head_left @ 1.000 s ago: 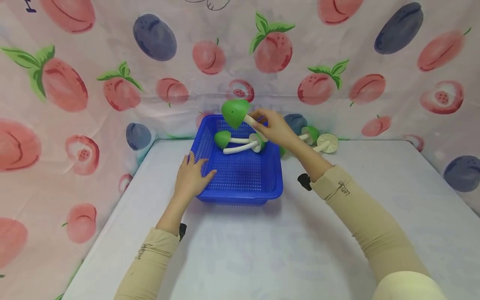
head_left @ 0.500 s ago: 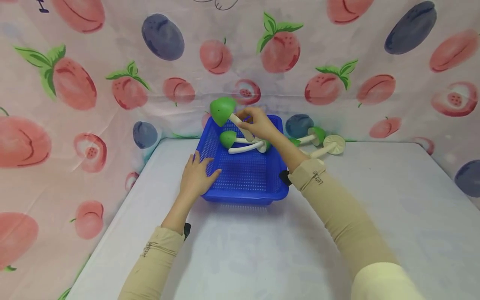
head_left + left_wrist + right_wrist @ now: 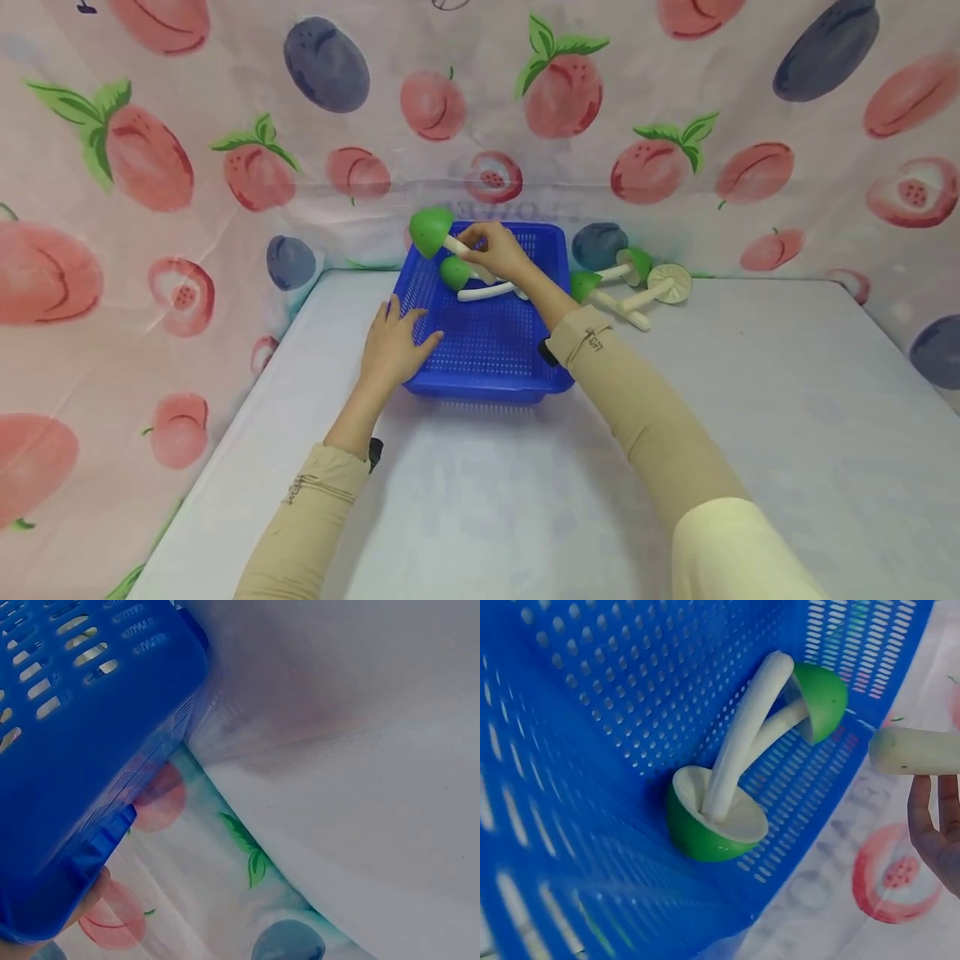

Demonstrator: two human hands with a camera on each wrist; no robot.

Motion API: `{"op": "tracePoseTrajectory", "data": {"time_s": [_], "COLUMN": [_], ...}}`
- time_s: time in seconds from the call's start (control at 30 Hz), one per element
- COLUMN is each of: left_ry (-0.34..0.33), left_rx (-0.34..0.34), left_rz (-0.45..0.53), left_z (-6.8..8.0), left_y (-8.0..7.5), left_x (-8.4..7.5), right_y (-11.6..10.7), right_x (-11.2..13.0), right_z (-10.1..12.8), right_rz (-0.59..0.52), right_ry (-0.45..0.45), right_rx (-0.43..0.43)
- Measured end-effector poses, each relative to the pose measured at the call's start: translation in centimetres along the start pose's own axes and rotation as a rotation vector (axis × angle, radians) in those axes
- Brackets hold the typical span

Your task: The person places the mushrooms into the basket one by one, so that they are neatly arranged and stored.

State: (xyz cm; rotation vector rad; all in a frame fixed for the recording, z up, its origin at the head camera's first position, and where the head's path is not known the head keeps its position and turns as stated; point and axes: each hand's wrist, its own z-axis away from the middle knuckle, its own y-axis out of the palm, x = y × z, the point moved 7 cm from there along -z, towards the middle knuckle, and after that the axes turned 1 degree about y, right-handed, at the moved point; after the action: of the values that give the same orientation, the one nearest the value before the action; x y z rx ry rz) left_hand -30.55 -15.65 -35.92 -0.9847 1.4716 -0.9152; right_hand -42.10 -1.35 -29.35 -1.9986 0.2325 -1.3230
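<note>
My right hand [image 3: 495, 248] pinches a toy mushroom [image 3: 432, 231] by its white stem, its green cap pointing up and left above the far left part of the blue basket [image 3: 480, 385]. In the right wrist view the end of the held stem [image 3: 915, 750] lies across the fingers at the right edge. Inside the basket lie two more green-capped mushrooms [image 3: 716, 832], stems crossing, partly hidden by my right hand in the head view. My left hand [image 3: 393, 346] grips the basket's left rim; the left wrist view shows a finger [image 3: 97, 889] around that rim.
Right of the basket several more toy mushrooms [image 3: 587, 283] lie on the white table [image 3: 750, 400], near its back edge. A cloth printed with fruit [image 3: 480, 100] hangs behind and along the left side.
My right hand has carried the mushroom leftward over the basket, then slightly lower. The mushrooms on the table have come out from behind the right arm. My left hand stays on the rim.
</note>
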Motion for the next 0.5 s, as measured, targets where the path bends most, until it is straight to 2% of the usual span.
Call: {"op": "tracePoseTrajectory", "data": {"time_s": [0.2,0.5], "left_ry": [0.004,0.002], "left_rx": [0.008,0.012], "left_rz": [-0.009,-0.014], "left_z": [-0.3,-0.2], "left_y": [0.0,0.0], "left_x": [0.0,-0.1], "right_y": [0.9,2.3], "right_x": [-1.8,-5.3], "right_z": [-1.0,-1.8], "right_rz": [0.026,0.039], "right_ry": [0.045,0.056], "right_rx": [0.029,0.055]}}
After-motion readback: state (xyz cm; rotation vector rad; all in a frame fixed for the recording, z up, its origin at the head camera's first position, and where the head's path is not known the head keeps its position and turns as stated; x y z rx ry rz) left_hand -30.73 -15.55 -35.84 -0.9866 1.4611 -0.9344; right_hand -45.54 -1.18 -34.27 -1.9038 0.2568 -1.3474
